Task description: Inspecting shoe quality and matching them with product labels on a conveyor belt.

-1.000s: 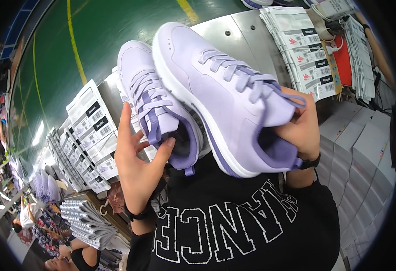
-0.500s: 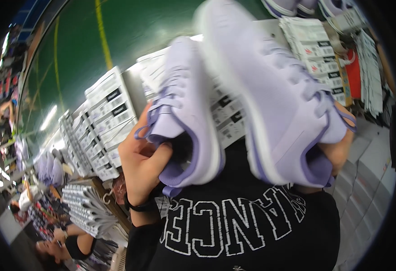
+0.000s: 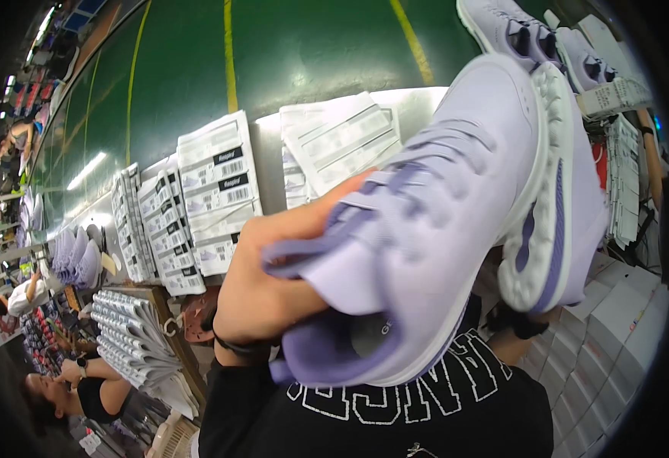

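Note:
My left hand [image 3: 270, 278] grips a pale lavender sneaker [image 3: 472, 206] by its tongue and collar. The laces face up, the toe points away to the upper right, and the open collar is near me. Beside and partly behind it is a second lavender sneaker [image 3: 544, 252], turned so that its white, bumpy sole with purple inlays faces the first shoe. That one is in my right hand, which is mostly hidden behind it; only the wrist with a dark band [image 3: 529, 328] and some forearm show.
Stacks of printed white sheets [image 3: 216, 191] lie along the near edge of a green surface [image 3: 304, 53] with yellow lines. More lavender sneakers [image 3: 502, 30] stand at the far right. Folded sheets [image 3: 132, 336] and a co-worker [image 3: 98, 389] are at lower left; white boxes [image 3: 617, 320] at right.
The left-hand sneaker has moved right and nearer, now overlapping the other. The right-hand sneaker has turned from showing its upper to showing its sole. The view has shifted too.

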`<state>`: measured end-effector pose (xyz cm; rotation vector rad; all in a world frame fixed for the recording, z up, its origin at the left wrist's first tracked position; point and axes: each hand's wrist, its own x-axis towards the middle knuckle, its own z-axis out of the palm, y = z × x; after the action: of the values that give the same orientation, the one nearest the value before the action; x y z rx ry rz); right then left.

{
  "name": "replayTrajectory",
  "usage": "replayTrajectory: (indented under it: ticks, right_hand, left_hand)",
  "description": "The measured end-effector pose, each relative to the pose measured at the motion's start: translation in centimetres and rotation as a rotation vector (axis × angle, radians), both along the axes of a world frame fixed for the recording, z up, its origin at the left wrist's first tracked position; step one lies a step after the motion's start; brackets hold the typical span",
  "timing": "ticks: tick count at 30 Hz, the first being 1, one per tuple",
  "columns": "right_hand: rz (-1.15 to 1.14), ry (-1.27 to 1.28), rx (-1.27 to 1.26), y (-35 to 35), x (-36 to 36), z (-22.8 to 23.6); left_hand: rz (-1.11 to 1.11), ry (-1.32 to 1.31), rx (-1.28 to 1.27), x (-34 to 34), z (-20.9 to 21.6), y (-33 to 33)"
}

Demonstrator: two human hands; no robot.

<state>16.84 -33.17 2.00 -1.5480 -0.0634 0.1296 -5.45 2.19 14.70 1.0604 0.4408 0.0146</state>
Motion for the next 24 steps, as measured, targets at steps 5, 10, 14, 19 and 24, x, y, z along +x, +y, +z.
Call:
replayTrajectory:
  ticks: [5,10,14,19,24]
  right_hand:
    - [0.07,0.088,0.074,-1.2,0.9,1.0]
    - [0.183,0.227,0.156,-0.7,0.5,1.5]
    - [0.328,0.367,0.228,2.1,0.5,1.0]
    - [0.527,0.548,0.34,6.7,0.6,0.6]
    - [0.798,0.658,0.471,14.7,0.8,1.6]
  left_hand:
    - [-0.012,-0.08,-0.114,1.1,-3.4,-2.1]
    - [0.031,-0.084,-0.252,3.9,-5.9,-4.9]
    - [0.116,-0.062,-0.351,1.9,-7.8,-5.6]
    - [0.231,-0.025,-0.448,0.6,-10.3,-4.8]
    - [0.361,-0.063,-0.493,-0.5,-12.1,1.6]
